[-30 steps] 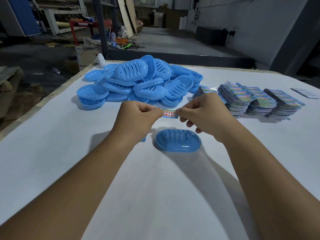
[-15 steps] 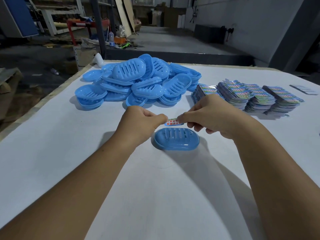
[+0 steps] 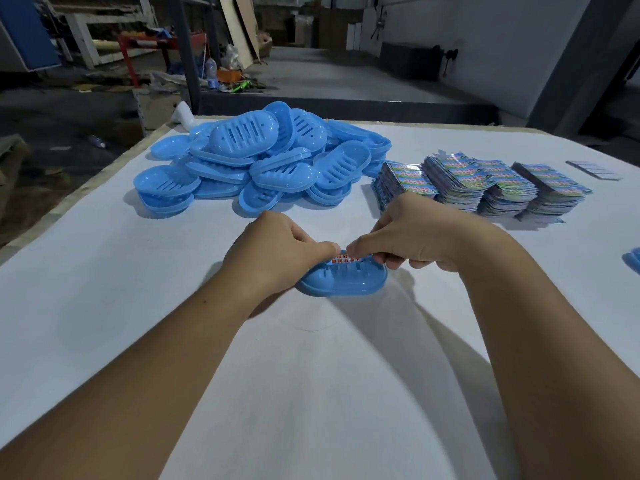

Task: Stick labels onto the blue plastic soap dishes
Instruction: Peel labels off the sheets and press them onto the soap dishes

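On the white table, a blue soap dish lies upside down near the person; the left hand and right hand each pinch one end of a label against its far edge, before the dish pile and label stacks

Bare forearms and hands; apparently no sleeves, rings or watch.

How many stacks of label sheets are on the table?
4, in a row right of the dish pile: nearest stack, second, third, far right. The right hand may hide part of the nearest.
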### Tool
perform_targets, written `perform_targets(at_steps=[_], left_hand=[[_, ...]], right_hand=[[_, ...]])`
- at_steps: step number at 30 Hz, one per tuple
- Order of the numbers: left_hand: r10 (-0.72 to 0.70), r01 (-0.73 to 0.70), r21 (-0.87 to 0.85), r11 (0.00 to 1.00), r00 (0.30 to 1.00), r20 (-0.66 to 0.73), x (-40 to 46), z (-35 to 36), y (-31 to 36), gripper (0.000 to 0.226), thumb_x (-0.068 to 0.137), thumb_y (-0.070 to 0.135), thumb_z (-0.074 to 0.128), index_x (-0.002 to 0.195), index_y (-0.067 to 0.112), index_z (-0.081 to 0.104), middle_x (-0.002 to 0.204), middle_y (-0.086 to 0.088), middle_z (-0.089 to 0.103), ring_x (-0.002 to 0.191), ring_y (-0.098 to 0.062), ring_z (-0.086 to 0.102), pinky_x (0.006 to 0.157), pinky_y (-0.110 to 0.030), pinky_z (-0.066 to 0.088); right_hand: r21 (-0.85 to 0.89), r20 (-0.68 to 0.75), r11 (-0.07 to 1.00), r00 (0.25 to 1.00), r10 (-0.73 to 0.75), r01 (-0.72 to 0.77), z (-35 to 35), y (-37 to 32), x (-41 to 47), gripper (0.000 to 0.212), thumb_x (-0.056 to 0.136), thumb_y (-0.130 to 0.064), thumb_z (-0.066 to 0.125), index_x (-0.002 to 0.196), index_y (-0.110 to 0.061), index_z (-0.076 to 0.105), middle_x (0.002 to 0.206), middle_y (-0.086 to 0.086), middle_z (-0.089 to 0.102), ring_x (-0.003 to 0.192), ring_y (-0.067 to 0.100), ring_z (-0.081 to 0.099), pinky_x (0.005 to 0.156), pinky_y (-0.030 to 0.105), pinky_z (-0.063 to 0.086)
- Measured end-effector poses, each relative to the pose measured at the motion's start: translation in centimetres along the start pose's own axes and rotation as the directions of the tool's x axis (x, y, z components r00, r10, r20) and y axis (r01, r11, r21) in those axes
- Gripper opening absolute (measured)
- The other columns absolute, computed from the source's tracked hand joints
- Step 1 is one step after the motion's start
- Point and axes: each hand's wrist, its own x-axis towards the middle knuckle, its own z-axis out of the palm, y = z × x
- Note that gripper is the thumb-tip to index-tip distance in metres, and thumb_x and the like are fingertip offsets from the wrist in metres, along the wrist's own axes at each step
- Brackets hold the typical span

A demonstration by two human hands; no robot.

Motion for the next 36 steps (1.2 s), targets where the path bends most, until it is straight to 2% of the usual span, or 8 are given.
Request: perform_targets(at_steps=[5, 10, 12, 15, 20, 24, 29, 36], left_hand=[[0.025, -0.023, 0.052, 0.998, 0.999, -0.039, 0.35, 0.09, -0.12, 0.014, 0.073, 0.056, 0.079, 0.063, 0.050, 0.072, 0.058, 0.020, 0.069, 0.068, -0.007, 0.069, 0.076, -0.039, 0.061], [0.010, -0.004, 0.085, 0.996, 0.998, -0.068, 0.66, 0.18, -0.46, 0.031, 0.071, 0.055, 0.079, 0.059, 0.027, 0.074, 0.058, 0.023, 0.067, 0.068, -0.007, 0.068, 0.074, -0.036, 0.060], [0.021, -0.015, 0.091, 0.996, 0.997, -0.068, 0.63, 0.21, -0.51, 0.028, 0.069, 0.056, 0.077, 0.061, 0.030, 0.075, 0.058, 0.022, 0.068, 0.068, -0.008, 0.068, 0.072, -0.034, 0.058], [0.046, -0.039, 0.109, 0.993, 0.997, -0.061, 0.49, 0.21, -0.44, 0.013, 0.070, 0.056, 0.077, 0.062, 0.046, 0.072, 0.056, 0.021, 0.067, 0.066, -0.008, 0.067, 0.066, -0.030, 0.053], [0.040, -0.026, 0.142, 0.989, 0.995, -0.094, 0.58, 0.38, -0.25, 0.030, 0.071, 0.054, 0.077, 0.054, 0.030, 0.072, 0.054, 0.024, 0.064, 0.065, -0.007, 0.065, 0.061, -0.028, 0.047], [0.046, -0.029, 0.167, 0.986, 0.994, -0.099, 0.48, 0.42, -0.23, 0.033, 0.073, 0.054, 0.077, 0.056, 0.026, 0.071, 0.054, 0.028, 0.063, 0.065, -0.007, 0.065, 0.059, -0.026, 0.043], [0.048, -0.030, 0.180, 0.983, 0.994, -0.097, 0.35, 0.35, -0.19, 0.033, 0.074, 0.053, 0.077, 0.056, 0.026, 0.071, 0.054, 0.026, 0.064, 0.065, -0.007, 0.065, 0.059, -0.026, 0.043], [0.062, -0.035, 0.211, 0.977, 0.990, -0.123, 0.17, 0.55, -0.04, 0.034, 0.074, 0.055, 0.077, 0.058, 0.026, 0.071, 0.057, 0.017, 0.066, 0.066, -0.006, 0.064, 0.057, -0.025, 0.040]], right_hand=[[-0.019, 0.013, 1.000, 1.000, -0.002, 0.002, 0.17, 0.03, 0.16, 0.037, 0.069, -0.049, 0.084, 0.050, -0.020, 0.071, 0.050, -0.001, 0.062, 0.034, 0.009, 0.036, 0.034, 0.012, 0.027], [-0.029, 0.017, 1.000, 1.000, -0.003, 0.003, 0.34, 0.01, 0.37, 0.037, 0.068, -0.050, 0.084, 0.052, -0.018, 0.072, 0.050, -0.001, 0.062, 0.036, 0.011, 0.038, 0.035, 0.013, 0.028], [-0.033, 0.019, 0.999, 1.000, -0.004, 0.004, 0.36, -0.01, 0.36, 0.038, 0.068, -0.049, 0.084, 0.053, -0.017, 0.072, 0.051, 0.000, 0.062, 0.037, 0.012, 0.038, 0.035, 0.013, 0.028], [-0.023, 0.023, 1.000, 1.000, 0.003, -0.003, 0.36, -0.06, 0.27, 0.038, 0.068, -0.048, 0.085, 0.056, -0.014, 0.073, 0.051, 0.000, 0.062, 0.038, 0.011, 0.039, 0.035, 0.013, 0.028], [-0.019, 0.027, 1.000, 1.000, 0.015, -0.014, 0.39, -0.06, 0.26, 0.042, 0.069, -0.045, 0.085, 0.063, -0.005, 0.074, 0.052, 0.002, 0.062, 0.040, 0.013, 0.039, 0.036, 0.013, 0.028], [-0.022, 0.022, 1.000, 1.000, 0.015, -0.014, 0.42, -0.16, 0.18, 0.037, 0.071, -0.043, 0.086, 0.057, -0.012, 0.073, 0.050, 0.002, 0.061, 0.031, 0.010, 0.035, 0.034, 0.011, 0.025], [-0.026, 0.015, 1.000, 1.000, 0.019, -0.018, 0.51, -0.17, 0.15, 0.036, 0.070, -0.043, 0.086, 0.055, -0.014, 0.071, 0.050, 0.002, 0.061, 0.029, 0.009, 0.032, 0.033, 0.010, 0.023], [-0.045, 0.013, 0.999, 1.000, 0.015, -0.014, 0.67, -0.01, 0.57, 0.041, 0.070, -0.043, 0.085, 0.071, -0.003, 0.076, 0.052, 0.002, 0.062, 0.033, 0.010, 0.035, 0.034, 0.012, 0.026]])
